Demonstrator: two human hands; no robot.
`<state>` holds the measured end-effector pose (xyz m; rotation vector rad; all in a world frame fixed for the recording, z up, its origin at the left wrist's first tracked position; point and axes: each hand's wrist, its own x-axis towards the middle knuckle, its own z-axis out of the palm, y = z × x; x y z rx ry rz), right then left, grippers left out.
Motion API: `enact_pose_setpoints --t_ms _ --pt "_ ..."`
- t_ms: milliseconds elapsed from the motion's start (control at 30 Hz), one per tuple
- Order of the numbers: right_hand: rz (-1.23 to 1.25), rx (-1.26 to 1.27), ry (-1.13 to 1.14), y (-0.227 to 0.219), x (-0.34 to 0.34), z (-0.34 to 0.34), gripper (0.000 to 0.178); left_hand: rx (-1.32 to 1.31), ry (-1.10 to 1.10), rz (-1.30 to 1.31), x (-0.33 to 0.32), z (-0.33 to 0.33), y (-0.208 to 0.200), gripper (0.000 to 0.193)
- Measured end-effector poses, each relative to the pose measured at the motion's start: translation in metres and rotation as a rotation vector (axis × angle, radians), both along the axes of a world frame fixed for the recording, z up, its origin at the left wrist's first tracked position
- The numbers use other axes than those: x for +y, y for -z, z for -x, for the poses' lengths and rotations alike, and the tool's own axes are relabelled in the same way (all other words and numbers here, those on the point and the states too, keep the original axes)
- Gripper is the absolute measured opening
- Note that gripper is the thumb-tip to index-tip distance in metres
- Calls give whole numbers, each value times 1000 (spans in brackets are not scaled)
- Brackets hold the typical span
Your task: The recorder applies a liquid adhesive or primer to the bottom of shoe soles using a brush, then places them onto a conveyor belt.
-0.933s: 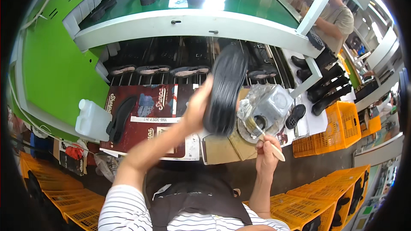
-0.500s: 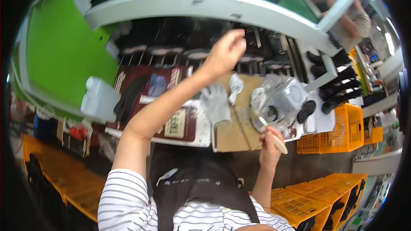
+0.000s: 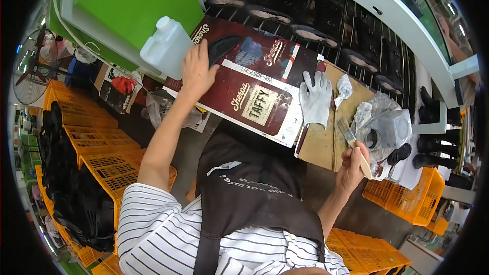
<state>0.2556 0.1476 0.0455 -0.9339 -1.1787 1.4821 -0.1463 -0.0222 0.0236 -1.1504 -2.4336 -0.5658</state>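
Work surface laid over with cardboard: a glossy maroon printed sheet with white borders (image 3: 201, 89) on the left, a plain tan folded board (image 3: 316, 145) on the right. On the maroon sheet's far left part, a long black shoe sole (image 3: 226, 46); just beside it, a translucent white plastic jug (image 3: 167, 46), upright, exact footing hidden. A pale grey knit glove (image 3: 317, 103) straddles the seam. On the tan board, a crumpled whitish wad (image 3: 344, 90); toward its right end, a clear plastic container wrapped in film (image 3: 395, 126).
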Motion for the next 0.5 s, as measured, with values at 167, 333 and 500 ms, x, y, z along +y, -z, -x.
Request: enact_pose_setpoints --t_ms 167,333,500 --pt "-68 -22 -14 0 0 -3 21 -312 -87 256 11 41 14 47" --pt "-163 -132 115 -11 11 -28 21 -1353 46 -143 14 49 15 34" --pt "-260 -429 245 -35 38 -64 20 -598 168 139 2 36 60 50"
